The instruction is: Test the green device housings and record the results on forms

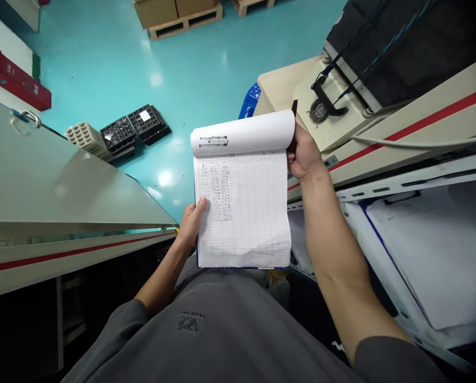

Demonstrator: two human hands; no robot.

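A clipboard with a stack of ruled paper forms (257,213) is held in front of my body, its blue edge showing at the bottom and left. Handwritten figures fill columns on the left of the top form. The upper sheets (257,125) are folded back over the top. My left hand (192,221) grips the left edge, thumb on the paper. At the upper right corner my right hand (305,151) is closed around the clipboard and the folded sheets. A dark pen-like stick (294,106) pokes up beside that hand; most of it is hidden.
On the left is a pale panelled bench (62,175), with black trays (118,133) on the floor beyond it. To the right stand a cream machine with a fan (319,110) and a rack holding another clipboard (441,250). Boxes on a pallet (185,22) lie far ahead.
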